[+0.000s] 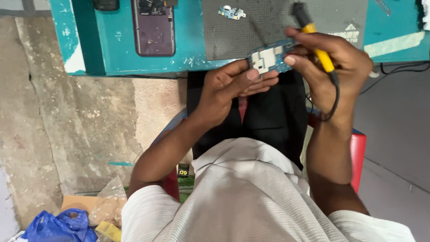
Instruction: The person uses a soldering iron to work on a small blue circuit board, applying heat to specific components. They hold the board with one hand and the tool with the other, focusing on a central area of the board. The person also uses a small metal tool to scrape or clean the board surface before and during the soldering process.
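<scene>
Here both hands pinch the blue circuit board (270, 57) — right hand (333, 67) also gripping a yellow soldering iron (319, 49), left hand (228, 87) steadying.

The board (270, 57) is blue, with dull metal shields and a matt face. The iron (319, 49) has a glossy yellow plastic handle, a black collar and a rubbery black cord (335, 98). The table (188, 45) is teal painted, chipped and scuffed; on it lies a grey matt mat (268, 27) with fine texture. The phone (153, 27) shows a dark glossy back. The floor (80, 116) is rough, stained concrete. The shirt (251, 197) is pale ribbed cloth. The bag (58, 226) is shiny blue plastic.
</scene>
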